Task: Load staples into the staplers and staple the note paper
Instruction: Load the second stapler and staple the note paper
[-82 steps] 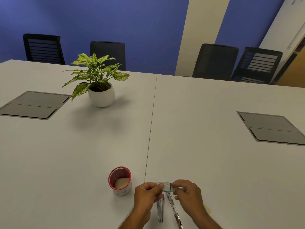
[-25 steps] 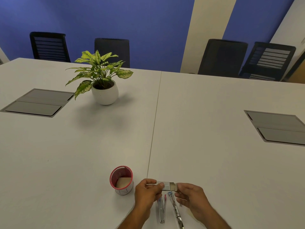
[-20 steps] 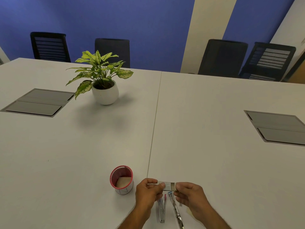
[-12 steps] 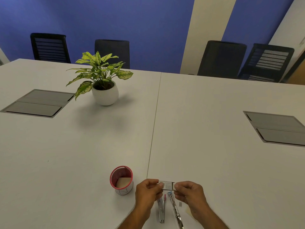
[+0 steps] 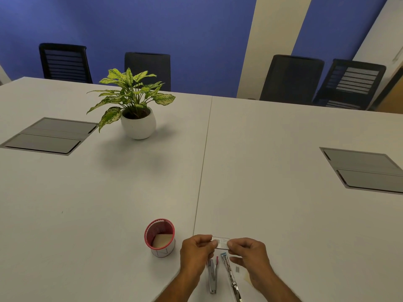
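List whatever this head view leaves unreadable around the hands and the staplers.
- Small box pinched between left hand and right hand: print too small, ends covered by fingertips; contents not visible.
- Blue-tipped stapler: near end cut off by the bottom edge.
- Red-tipped stapler: too small to tell whether staples are loaded.
- Yellowish paper: mostly hidden under the right hand.
- Red cup: beige contents unclear.

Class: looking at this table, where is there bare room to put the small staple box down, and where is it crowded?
Bare tabletop lies beyond the right hand, toward the right cable hatch, and between red cup and potted plant. It is crowded under the hands, where two open staplers lie.
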